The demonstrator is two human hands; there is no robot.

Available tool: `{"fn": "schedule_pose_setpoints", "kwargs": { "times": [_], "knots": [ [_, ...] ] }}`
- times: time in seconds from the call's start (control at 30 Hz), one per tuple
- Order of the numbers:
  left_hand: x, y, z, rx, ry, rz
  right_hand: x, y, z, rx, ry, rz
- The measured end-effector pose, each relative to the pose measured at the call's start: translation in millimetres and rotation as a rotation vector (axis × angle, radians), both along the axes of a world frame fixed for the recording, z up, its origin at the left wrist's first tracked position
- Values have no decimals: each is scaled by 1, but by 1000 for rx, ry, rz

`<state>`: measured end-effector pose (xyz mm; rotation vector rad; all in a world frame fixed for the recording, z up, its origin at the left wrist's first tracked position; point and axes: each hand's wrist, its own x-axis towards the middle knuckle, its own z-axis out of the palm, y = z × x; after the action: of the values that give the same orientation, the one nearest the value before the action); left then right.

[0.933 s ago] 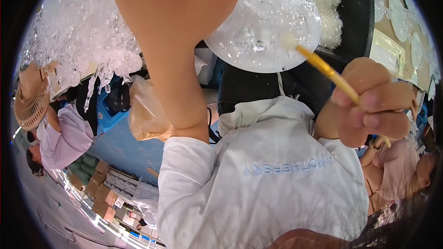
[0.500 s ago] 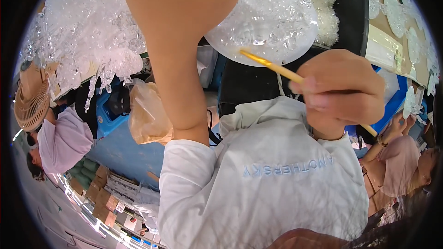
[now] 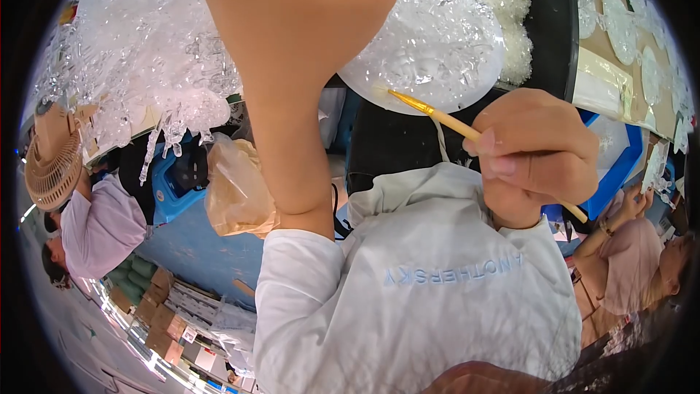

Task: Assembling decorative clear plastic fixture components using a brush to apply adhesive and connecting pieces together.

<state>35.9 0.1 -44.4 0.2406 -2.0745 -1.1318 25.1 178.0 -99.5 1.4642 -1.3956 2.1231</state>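
While the right hand pinches a slim brush between thumb and fingers at three o'clock, the left hand stretches up to near twelve o'clock, its fingers out of sight, so whether they are spread or gripping cannot be told. The brush has a pale wooden handle, a shiny gold collar and short whitish bristles; it slants toward ten o'clock, its tip at the lower rim of a white disc, though actual contact is unclear. The disc lies at one o'clock, round and smooth-edged, crowded with clear, glittering pieces like chipped ice, its bare margin showing below them. Frosty whitish clusters stand just beside it, on its two o'clock side. A large heap of transparent, icicle-like pieces fills ten o'clock. Past the right hand sits a blue tray; a translucent bag hangs near nine o'clock.
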Motion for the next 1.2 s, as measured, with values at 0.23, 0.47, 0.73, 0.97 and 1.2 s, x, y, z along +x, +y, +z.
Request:
{"fn": "schedule_pose_setpoints", "kwargs": {
  "times": [0.23,0.47,0.73,0.97,1.2],
  "knots": [
    [2,1,5,95,-47,27,4,8,-5,-22,-79,-59],
    [5,-6,2,-517,72,124,6,9,3,43,-155,-133],
    [10,-19,6,-73,-54,-42,4,7,5,152,-42,-2],
    [-11,-19,-9,-21,278,-120,4,10,1,55,-119,-12],
    [7,-10,10,-35,-74,44,2,12,2,68,-136,-75]
  ]
}}
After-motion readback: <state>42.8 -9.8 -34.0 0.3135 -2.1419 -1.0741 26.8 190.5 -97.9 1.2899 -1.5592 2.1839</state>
